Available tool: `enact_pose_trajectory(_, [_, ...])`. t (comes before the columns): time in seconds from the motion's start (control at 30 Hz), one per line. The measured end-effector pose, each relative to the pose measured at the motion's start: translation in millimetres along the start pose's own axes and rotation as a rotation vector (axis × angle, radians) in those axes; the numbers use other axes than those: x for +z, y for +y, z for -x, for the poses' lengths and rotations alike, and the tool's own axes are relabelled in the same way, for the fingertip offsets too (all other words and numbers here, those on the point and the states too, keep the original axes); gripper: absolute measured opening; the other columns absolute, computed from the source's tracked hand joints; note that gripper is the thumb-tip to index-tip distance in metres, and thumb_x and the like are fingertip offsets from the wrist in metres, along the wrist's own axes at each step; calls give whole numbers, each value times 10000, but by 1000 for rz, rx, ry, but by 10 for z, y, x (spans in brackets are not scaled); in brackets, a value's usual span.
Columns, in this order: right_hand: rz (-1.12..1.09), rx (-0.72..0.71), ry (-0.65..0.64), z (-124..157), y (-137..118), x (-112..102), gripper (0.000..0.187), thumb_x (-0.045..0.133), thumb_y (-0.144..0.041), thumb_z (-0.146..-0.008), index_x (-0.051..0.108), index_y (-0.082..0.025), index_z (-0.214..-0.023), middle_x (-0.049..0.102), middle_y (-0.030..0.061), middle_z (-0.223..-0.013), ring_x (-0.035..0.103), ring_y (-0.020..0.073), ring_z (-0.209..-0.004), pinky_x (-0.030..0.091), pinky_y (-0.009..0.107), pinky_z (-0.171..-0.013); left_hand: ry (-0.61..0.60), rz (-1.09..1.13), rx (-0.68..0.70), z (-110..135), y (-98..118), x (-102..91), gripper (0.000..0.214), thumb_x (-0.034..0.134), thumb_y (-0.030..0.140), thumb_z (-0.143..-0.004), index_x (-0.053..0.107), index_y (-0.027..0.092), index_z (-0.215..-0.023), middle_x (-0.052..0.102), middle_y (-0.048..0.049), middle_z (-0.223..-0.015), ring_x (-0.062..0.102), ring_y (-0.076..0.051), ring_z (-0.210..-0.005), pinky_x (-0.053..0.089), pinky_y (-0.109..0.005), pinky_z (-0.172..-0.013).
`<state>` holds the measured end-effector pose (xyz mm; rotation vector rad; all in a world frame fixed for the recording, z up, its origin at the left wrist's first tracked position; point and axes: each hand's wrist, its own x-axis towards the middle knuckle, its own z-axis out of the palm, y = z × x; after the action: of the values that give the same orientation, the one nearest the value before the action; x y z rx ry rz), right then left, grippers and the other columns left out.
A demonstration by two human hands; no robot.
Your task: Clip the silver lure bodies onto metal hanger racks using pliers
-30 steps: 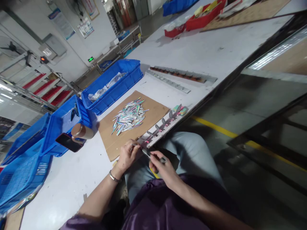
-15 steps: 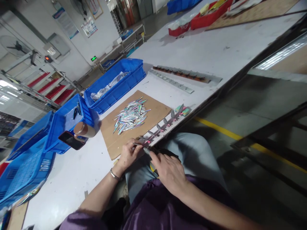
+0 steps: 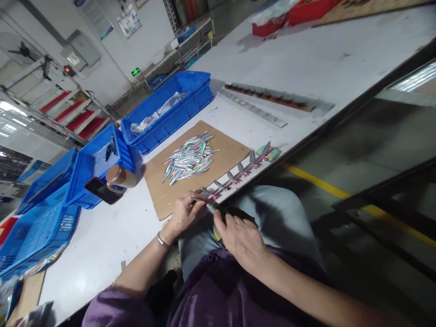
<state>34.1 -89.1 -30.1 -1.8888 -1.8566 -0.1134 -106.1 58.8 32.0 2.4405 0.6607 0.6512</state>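
Observation:
My left hand (image 3: 185, 212) is closed near the table's front edge, its fingertips pinching a slim silvery lure (image 3: 197, 199). Just right of it, my right hand (image 3: 240, 234) is wrapped round pliers (image 3: 213, 208) with a grey metal tip and a partly hidden black-and-yellow handle; the tip is close to the left fingertips. Beyond both hands, a narrow rack strip (image 3: 243, 174) runs along the edge, with several grey leaf-shaped pieces standing on it and pink bits below. A pile of shiny fish-shaped lures (image 3: 189, 159) lies on a cardboard sheet (image 3: 158, 200).
Blue bins (image 3: 177, 122) line the table's far left side. A lidded cup (image 3: 121, 176) and a phone (image 3: 104, 190) stand beside them. Metal strips (image 3: 269, 97) lie farther back, with red trays (image 3: 270, 27) behind. A green-and-pink block (image 3: 271, 154) is under the rack's far end.
The view has tilted slightly downward and shifted, so the table's things sit differently in the picture. Both hands keep their hold, close together, with only slight movement at the fingertips.

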Motion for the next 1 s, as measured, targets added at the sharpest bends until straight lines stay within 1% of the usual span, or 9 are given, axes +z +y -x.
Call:
enact_pose_trajectory(0.1, [-60,7,3,4,55,62,516,417,9,-891,640,-172,-1320,662,116,-790,585,237,-708,328,381,-634,-1,-31,18,15,-31,12,295,540,421,-1026,702,182,-968,718,-75,-871,677,-191,-827,530,-306,-766])
enact_pose_trajectory(0.17, [-289,85,5,5,92,125,463,466,-51,-902,644,-197,-1304,674,106,-816,590,229,-722,342,364,-639,-7,-49,10,25,-57,21,307,522,427,-1032,693,178,-977,711,-78,-882,673,-192,-830,531,-309,-772])
enact_pose_trajectory(0.33, [-1577,589,-92,-8,50,319,294,647,-481,-863,636,-244,-1038,516,-37,-600,426,145,-519,302,281,-532,-22,-97,-25,60,-45,60,307,501,426,-1038,673,181,-966,696,-82,-888,669,-199,-829,533,-318,-769])
enact_pose_trajectory(0.4, [-2061,796,-180,-5,-11,380,325,717,-518,-800,593,-234,-898,395,-79,-542,308,104,-474,238,254,-492,-20,-112,-20,77,7,61,288,501,406,-1039,672,184,-971,695,-85,-890,669,-202,-842,535,-325,-781])
enact_pose_trajectory(0.47, [-2321,897,-232,9,-64,418,339,787,-463,-757,552,-224,-808,367,-85,-554,263,83,-485,219,241,-484,-23,-84,-30,83,51,18,257,525,385,-1029,678,186,-975,703,-87,-898,676,-204,-856,540,-328,-791])
enact_pose_trajectory(0.6, [-2409,953,-241,50,-99,445,357,818,-432,-761,534,-216,-773,401,-72,-569,275,80,-508,239,236,-489,-136,12,-68,-17,-59,-260,191,611,330,-974,704,192,-1067,741,-98,-1022,704,-208,-920,552,-318,-808])
enact_pose_trajectory(0.77, [-2407,983,-242,46,-91,447,392,842,-442,-743,523,-214,-749,434,-70,-561,290,77,-509,271,229,-503,13,-433,-410,-414,-547,-664,76,664,206,-893,724,176,-929,736,-68,-870,681,-205,-798,503,-300,-751])
enact_pose_trajectory(0.87, [-2410,1027,-254,23,-84,416,401,862,-423,-721,522,-211,-733,453,-64,-566,317,78,-518,280,224,-501,-66,-566,-502,-642,-751,-741,35,725,165,-813,690,170,-814,723,-63,-818,672,-213,-780,469,-280,-715])
enact_pose_trajectory(1.0, [-2295,978,-236,35,-68,287,369,852,-448,-732,578,-213,-810,506,-50,-612,348,77,-523,195,218,-463,-93,-571,-541,-736,-798,-748,93,712,147,-781,645,178,-724,676,-36,-675,639,-193,-661,413,-251,-614])
